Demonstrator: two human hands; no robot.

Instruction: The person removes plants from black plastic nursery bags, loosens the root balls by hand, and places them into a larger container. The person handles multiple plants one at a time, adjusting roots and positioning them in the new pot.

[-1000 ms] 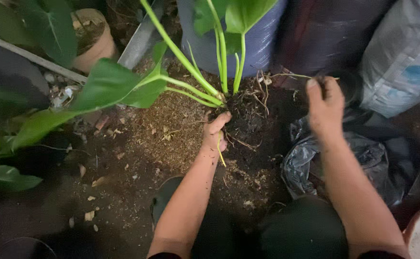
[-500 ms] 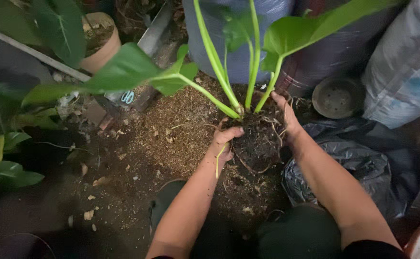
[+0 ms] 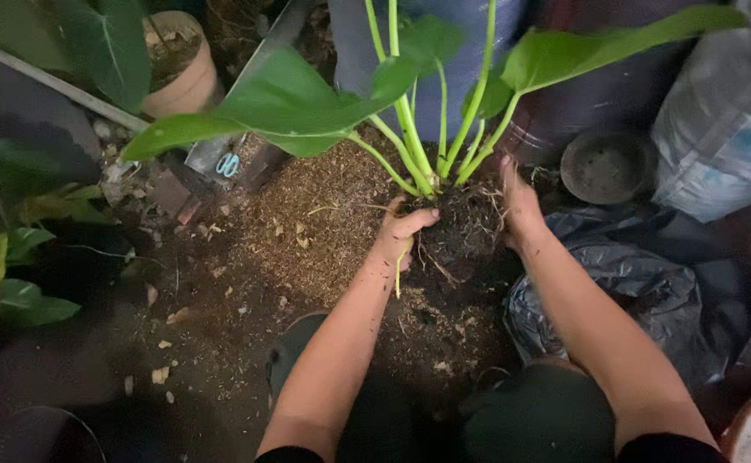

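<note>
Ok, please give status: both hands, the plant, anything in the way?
Left hand and right hand both grip the root ball. Plant upright, above loose soil. Black plastic bag close on the right side.

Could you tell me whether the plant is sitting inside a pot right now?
No, both the left hand and right hand grip the plant's bare root ball above loose soil.
</note>
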